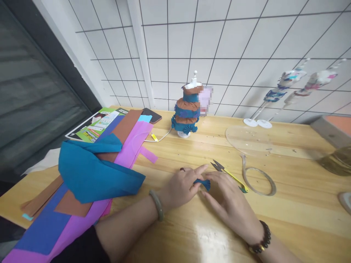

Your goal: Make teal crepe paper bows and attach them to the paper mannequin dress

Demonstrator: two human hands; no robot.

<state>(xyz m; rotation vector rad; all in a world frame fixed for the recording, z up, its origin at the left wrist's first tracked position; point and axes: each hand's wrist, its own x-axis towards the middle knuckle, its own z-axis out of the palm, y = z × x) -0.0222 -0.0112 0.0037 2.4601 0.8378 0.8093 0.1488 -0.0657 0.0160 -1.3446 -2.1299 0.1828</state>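
A small pleated piece of blue crepe paper (206, 184), fanned at one end, is pinched by my left hand (181, 186). Beside it my right hand (231, 197) curves around the fanned end, thumb and fingers apart; whether a fingertip touches the paper I cannot tell. Yellow-handled thread snips (230, 175) lie just beyond my right hand, blades pointing away to the left. Further back stands a small dress form (188, 106) on a white base, wrapped in tiers of brown and blue paper, with blue pleated rosettes along the lowest tier.
Folded blue crepe paper (95, 175) tops a pile of purple, brown and blue sheets at left. Behind are a printed booklet (95, 128) and a phone (153, 116). A coiled clear strip (271, 188), a transparent sheet (246, 140) and two decorated forms (275, 91) are at right.
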